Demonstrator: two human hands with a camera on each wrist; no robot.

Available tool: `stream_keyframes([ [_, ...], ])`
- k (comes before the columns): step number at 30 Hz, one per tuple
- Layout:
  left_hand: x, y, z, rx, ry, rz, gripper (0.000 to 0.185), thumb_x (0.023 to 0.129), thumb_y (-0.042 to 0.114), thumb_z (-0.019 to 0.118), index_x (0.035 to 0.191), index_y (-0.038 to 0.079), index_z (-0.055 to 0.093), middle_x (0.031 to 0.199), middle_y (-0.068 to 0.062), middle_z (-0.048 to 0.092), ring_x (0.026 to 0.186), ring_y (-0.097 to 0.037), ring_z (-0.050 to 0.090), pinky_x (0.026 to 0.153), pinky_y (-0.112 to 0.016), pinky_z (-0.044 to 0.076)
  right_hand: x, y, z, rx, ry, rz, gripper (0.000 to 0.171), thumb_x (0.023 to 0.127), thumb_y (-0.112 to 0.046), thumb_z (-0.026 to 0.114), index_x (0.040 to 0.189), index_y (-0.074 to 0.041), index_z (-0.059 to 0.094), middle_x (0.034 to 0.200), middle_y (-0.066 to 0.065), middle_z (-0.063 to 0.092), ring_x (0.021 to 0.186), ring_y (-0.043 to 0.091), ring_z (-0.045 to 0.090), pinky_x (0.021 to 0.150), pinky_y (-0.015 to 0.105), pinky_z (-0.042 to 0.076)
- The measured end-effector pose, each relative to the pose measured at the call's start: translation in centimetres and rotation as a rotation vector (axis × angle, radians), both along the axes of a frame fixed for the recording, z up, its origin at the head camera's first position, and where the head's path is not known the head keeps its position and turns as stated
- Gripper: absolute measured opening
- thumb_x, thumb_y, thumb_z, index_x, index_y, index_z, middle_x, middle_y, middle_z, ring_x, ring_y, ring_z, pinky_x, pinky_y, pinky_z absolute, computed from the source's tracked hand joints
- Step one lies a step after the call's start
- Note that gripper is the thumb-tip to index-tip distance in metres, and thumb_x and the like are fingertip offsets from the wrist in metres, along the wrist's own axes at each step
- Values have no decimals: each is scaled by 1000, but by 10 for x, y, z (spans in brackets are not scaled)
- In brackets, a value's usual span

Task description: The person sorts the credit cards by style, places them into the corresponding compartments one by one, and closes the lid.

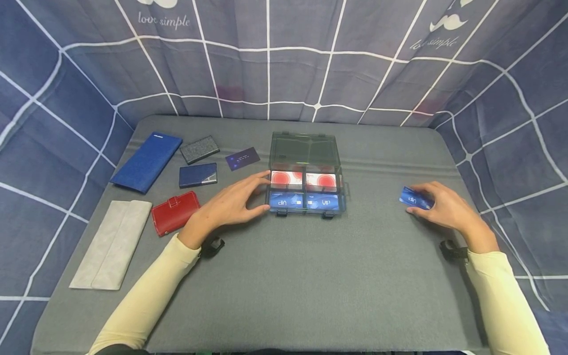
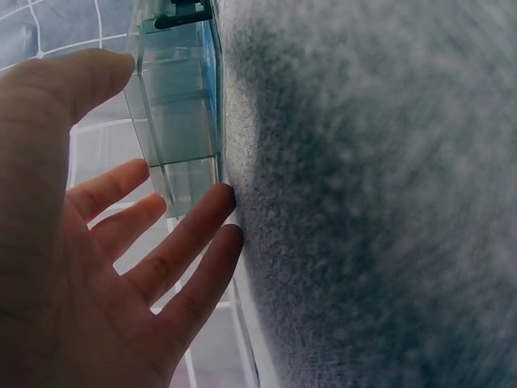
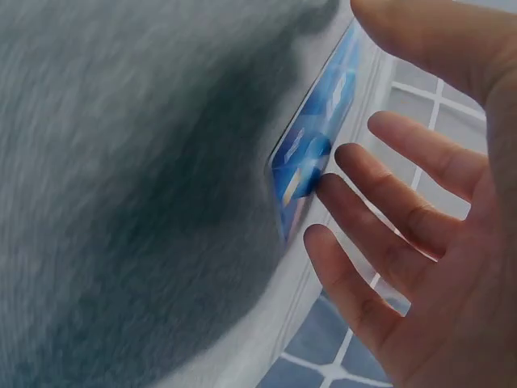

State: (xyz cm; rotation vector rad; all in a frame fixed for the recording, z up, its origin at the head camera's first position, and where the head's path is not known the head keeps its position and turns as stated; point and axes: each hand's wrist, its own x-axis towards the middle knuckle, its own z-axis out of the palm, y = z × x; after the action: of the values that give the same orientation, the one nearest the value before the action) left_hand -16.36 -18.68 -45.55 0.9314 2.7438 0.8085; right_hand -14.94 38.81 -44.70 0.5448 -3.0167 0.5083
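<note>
Clear plastic box (image 1: 306, 172) open on the grey table (image 1: 284, 276), red-circle cards in its far compartments, blue VIP cards in the near ones, left hand (image 1: 232, 202) spread with relaxed fingers against the box's left side, right hand (image 1: 443, 207) well apart to the right, fingertips pinching a glossy blue VIP card (image 1: 414, 198) lying on the table

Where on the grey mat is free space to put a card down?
The grey mat is bare between the forearms, and between the clear box and the right hand. It is crowded left, around the red wallet.
</note>
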Motion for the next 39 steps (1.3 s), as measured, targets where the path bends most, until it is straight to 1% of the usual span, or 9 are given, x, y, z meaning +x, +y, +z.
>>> stream_keyframes([
  [5,0,0,0,2,2,-2,81,101,51,72,165,13,41,173,-4,37,153,-31,46,120,-59,40,3,9,-2,23,-7,-33,65,79,-30,96,133,-1,71,120,27,69,105,44,67,84,59,50],
  [8,0,0,0,5,6,-5,80,100,51,72,164,12,43,173,-4,37,153,-31,45,121,-59,40,4,14,-3,29,-6,-45,64,79,-29,96,130,-1,72,120,27,68,105,45,66,83,60,50],
  [14,1,0,1,4,7,-4,76,100,51,73,161,13,47,175,-2,33,153,-31,45,120,-59,41,6,22,-7,14,5,-50,57,77,-24,97,125,-1,75,118,28,68,106,45,66,84,61,49],
  [19,3,0,1,9,4,-2,77,100,50,73,161,12,47,175,-4,33,152,-32,46,120,-60,40,7,23,-9,10,-4,-69,56,77,-22,97,125,-1,76,120,29,68,108,48,65,85,64,48],
  [24,2,0,-1,12,20,-8,73,100,50,72,159,12,50,176,-2,33,154,-31,44,121,-58,40,5,24,-9,0,-2,-64,54,78,-19,97,124,0,76,119,29,68,107,47,66,85,62,48],
  [27,1,0,-2,14,26,-10,71,101,50,72,157,12,51,176,0,32,155,-30,42,121,-57,40,4,26,-9,-8,0,-63,53,78,-19,97,123,0,76,116,29,69,104,44,66,84,58,48],
  [32,1,0,-2,15,28,-11,71,100,50,73,158,13,51,176,-1,32,155,-31,43,120,-58,40,1,28,-11,-24,7,-51,51,76,-18,97,119,1,77,108,24,71,98,36,63,80,46,45],
  [39,1,0,-2,12,26,-6,71,100,49,73,158,13,51,176,0,32,155,-30,43,121,-57,40,-3,29,-12,-61,21,-17,50,72,-14,96,114,4,76,102,23,70,94,33,61,78,30,41],
])
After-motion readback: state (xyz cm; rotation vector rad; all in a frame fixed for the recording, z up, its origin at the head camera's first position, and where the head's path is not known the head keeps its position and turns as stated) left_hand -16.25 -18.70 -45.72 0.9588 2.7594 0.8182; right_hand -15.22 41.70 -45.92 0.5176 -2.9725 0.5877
